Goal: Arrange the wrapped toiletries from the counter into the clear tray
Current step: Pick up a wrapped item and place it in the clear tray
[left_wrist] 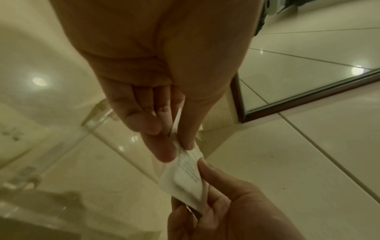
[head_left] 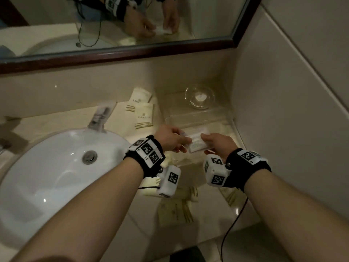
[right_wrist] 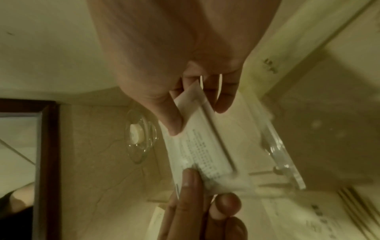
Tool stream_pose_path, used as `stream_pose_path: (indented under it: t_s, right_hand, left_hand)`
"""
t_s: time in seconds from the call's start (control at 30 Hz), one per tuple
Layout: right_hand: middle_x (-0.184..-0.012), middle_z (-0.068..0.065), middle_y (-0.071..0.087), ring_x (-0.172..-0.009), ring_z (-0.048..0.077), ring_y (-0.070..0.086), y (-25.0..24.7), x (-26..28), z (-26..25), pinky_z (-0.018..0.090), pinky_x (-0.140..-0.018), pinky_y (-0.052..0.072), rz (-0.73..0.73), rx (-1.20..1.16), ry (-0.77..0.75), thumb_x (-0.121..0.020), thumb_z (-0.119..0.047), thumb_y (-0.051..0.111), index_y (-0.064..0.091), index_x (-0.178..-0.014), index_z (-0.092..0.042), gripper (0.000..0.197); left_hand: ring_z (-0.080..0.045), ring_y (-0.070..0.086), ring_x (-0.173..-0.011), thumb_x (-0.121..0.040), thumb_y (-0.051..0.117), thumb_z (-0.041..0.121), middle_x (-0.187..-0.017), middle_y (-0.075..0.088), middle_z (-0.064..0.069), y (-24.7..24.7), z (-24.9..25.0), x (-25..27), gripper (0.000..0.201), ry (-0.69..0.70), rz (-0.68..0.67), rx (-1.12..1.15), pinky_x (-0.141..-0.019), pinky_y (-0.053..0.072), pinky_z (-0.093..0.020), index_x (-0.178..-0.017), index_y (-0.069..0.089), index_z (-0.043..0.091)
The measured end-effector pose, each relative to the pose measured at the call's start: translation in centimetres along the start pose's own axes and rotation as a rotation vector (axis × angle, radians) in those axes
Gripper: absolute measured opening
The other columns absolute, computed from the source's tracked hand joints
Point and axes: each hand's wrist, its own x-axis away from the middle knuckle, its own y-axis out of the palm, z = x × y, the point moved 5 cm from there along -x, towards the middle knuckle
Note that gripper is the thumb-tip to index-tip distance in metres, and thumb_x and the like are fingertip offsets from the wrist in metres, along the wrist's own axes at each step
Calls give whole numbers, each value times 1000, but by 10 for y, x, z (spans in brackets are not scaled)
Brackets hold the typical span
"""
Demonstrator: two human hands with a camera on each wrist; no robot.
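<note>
Wrapped white packet (head_left: 195,142) held in the air between both hands, just above the near end of the clear tray (head_left: 225,115), which sits against the right wall in the counter corner. Left hand (head_left: 171,138) pinching the packet's left end, right hand (head_left: 217,143) pinching the right end, forearms reaching in side by side. Open counter between tray and sink (head_left: 56,167); cream sachets (head_left: 143,115) lying left of the tray, more near the front edge beneath the wrists. Glass dish (head_left: 199,96) at the tray's far end, near the back wall. Mirror frame (head_left: 120,55) running above the backsplash.

Left wrist view: thumb and fingertips (left_wrist: 164,151) clamped on the packet's (left_wrist: 186,177) upper corner, right hand (left_wrist: 230,209) gripping the lower end. Tray rim (left_wrist: 98,120) just behind the fingers, tiled wall to the right.

Right wrist view: thumb clamped on the printed face of the packet (right_wrist: 203,152), other fingers (right_wrist: 225,102) curled behind it; left hand's (right_wrist: 197,214) fingers holding the opposite end. Tray edge (right_wrist: 281,155) close beside the packet, glass dish (right_wrist: 139,136) beyond.
</note>
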Motion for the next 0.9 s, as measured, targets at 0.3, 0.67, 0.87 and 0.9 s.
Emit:
stream_pose_path:
  t_s: [0.3,0.67,0.87,0.9]
  right_hand:
    - [-97,11,73,-81,24,70,-24,-44,13,30,-64,57,2,248,26,-75,0,77,71,-100,-9,27]
    - [-90,6,74,-81,27,67,-8,-57,9,35,-71,55,53,471,-75,-77,-19,73,73,-78,-18,1]
    - [-91,15,65,-72,28,66,-4,-54,0,27,-52,55,22,148,60,-83,-3,50,59,-83,-3,10]
    - [-87,15,66,-73,31,66,-5,-51,-1,28,-51,54,48,86,65,-82,-6,49,59,-83,-1,12]
  left_hand:
    - [-15,65,-46,-86,70,-3,-73,68,-15,26,-19,-12,22,-99,65,6,-47,53,-24,-103,57,0]
    - [-18,73,-60,-78,70,-15,-71,72,-13,5,-29,-10,17,-32,220,210,-53,57,-22,-75,67,1]
    - [-11,72,-80,-66,78,-2,-72,76,2,-3,-25,-14,17,48,216,-78,-73,57,-21,-67,80,15]
    - [-11,71,-84,-65,81,3,-76,77,4,-2,-25,-15,16,43,184,-148,-80,57,-24,-68,81,18]
